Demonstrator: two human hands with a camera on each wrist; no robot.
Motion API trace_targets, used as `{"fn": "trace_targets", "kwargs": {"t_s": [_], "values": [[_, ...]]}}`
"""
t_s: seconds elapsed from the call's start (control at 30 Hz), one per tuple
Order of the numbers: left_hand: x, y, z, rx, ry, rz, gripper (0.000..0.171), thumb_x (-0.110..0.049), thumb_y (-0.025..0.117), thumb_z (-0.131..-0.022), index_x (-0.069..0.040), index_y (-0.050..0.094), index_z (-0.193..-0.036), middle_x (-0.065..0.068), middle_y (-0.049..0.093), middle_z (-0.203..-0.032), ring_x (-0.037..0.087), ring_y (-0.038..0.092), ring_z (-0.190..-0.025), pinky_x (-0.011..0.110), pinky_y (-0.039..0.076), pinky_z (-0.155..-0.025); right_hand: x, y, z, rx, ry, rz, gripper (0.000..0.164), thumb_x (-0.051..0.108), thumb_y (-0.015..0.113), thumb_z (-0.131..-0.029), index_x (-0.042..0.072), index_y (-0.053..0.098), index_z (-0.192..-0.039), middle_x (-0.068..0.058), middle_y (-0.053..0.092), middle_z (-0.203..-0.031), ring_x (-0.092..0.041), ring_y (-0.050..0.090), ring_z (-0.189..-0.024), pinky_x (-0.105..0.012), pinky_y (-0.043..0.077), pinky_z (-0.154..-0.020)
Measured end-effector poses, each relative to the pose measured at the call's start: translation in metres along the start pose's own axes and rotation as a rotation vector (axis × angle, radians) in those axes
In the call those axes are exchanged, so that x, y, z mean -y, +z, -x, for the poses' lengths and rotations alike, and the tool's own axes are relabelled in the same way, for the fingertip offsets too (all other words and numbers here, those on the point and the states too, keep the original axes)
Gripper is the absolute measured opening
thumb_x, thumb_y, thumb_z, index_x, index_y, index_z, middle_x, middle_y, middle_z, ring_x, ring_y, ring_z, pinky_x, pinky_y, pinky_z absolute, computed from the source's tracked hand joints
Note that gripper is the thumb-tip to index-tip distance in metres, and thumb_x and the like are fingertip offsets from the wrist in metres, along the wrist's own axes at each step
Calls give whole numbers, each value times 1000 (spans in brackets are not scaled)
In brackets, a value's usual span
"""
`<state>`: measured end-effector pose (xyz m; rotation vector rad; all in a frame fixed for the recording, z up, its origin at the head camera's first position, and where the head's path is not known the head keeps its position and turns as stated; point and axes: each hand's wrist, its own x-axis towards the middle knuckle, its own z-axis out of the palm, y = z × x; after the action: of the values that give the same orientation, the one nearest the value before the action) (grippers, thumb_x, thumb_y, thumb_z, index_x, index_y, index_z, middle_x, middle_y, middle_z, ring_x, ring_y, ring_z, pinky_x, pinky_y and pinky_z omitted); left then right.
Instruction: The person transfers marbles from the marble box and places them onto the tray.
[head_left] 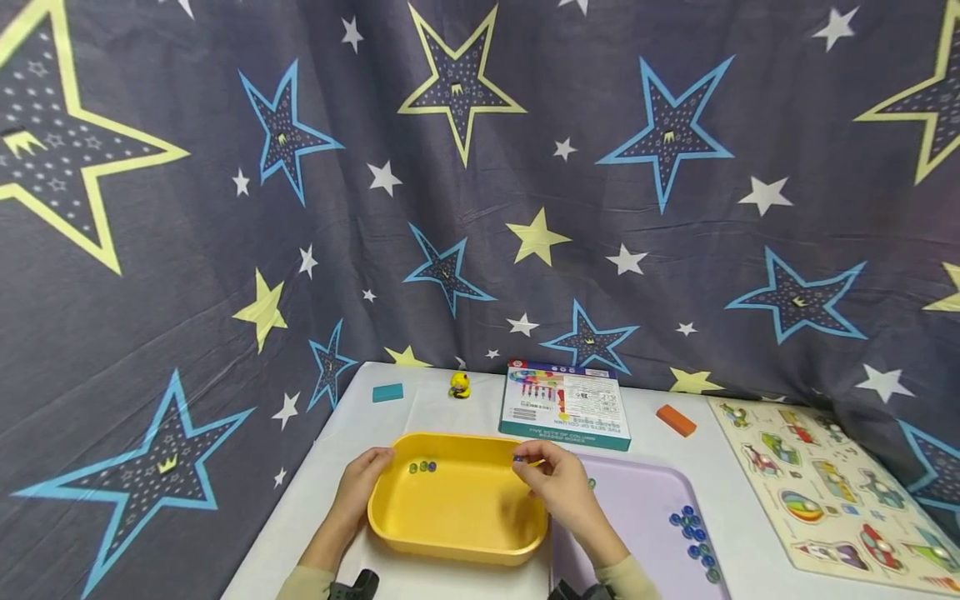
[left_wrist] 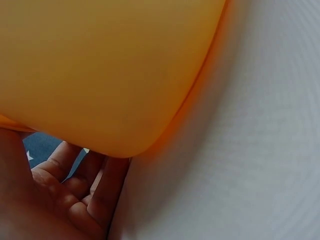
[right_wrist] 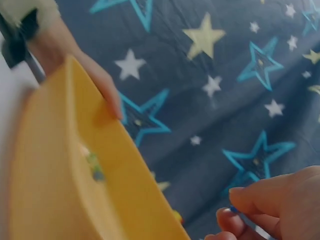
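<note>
A yellow tray [head_left: 457, 546] sits on the table, with three small glass marbles [head_left: 423, 467], green and blue, near its far left corner. At its left side my left hand [head_left: 354, 492] holds the rim; in the left wrist view its fingers [left_wrist: 102, 192] lie against the outside wall. Over the tray's far right corner, my right hand [head_left: 558, 483] pinches a blue marble [head_left: 517, 458] between thumb and fingertips. The right wrist view shows only a sliver of that marble [right_wrist: 233, 209]. A lilac tray [head_left: 622, 533], partly behind my right forearm, holds several blue and green marbles [head_left: 692, 529].
Behind the trays lies a boxed set [head_left: 566, 407]. A teal block [head_left: 387, 392], a yellow toy figure [head_left: 460, 385] and an orange block [head_left: 676, 420] stand along the back. A picture puzzle board [head_left: 832, 492] lies at right. A star-patterned curtain [head_left: 480, 192] hangs behind the table.
</note>
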<state>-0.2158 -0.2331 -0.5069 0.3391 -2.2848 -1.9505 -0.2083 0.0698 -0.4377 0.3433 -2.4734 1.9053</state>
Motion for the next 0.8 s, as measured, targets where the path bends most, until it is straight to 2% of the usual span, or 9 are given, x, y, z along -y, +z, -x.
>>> {"fn": "trace_targets", "kwargs": {"t_s": [0.17, 0.3, 0.53, 0.63, 0.8], "values": [[1, -2, 0, 8, -7, 10, 47, -47, 53, -86, -5, 61, -107, 10, 62, -102, 20, 57, -84, 29, 48, -69, -6, -22, -7, -64, 34, -4, 16, 10, 67, -79, 8, 65, -94, -7, 59, -84, -24, 55, -66, -34, 50, -55], [1, -2, 0, 11, -3, 12, 48, -48, 53, -86, -5, 60, -107, 10, 61, -102, 20, 57, -84, 28, 48, -69, -11, -41, -10, -98, 80, 45, 16, 13, 66, -80, 10, 64, -96, -8, 58, -86, -29, 56, -75, -37, 51, -60], [-1, 0, 0, -2, 7, -8, 48, -49, 53, -85, -5, 61, -103, 10, 62, -98, 20, 57, -82, 28, 47, -69, -31, -72, -12, -105, 154, 115, 26, 18, 65, -82, 4, 61, -104, -9, 57, -90, -25, 55, -78, -31, 51, -62], [-1, 0, 0, -4, 3, -5, 48, -49, 53, -85, -6, 62, -103, 9, 62, -98, 20, 57, -82, 28, 48, -69, -40, -84, -13, -94, 169, 127, 28, 16, 63, -84, 2, 60, -108, -10, 57, -90, -27, 56, -80, -32, 51, -64], [0, 0, 1, -6, 1, 1, 47, -49, 53, -85, -6, 62, -102, 9, 62, -98, 21, 57, -82, 28, 48, -69, -53, -95, -13, -113, 177, 192, 28, 13, 61, -84, 1, 59, -109, -9, 58, -88, -22, 55, -76, -30, 50, -61]]}}
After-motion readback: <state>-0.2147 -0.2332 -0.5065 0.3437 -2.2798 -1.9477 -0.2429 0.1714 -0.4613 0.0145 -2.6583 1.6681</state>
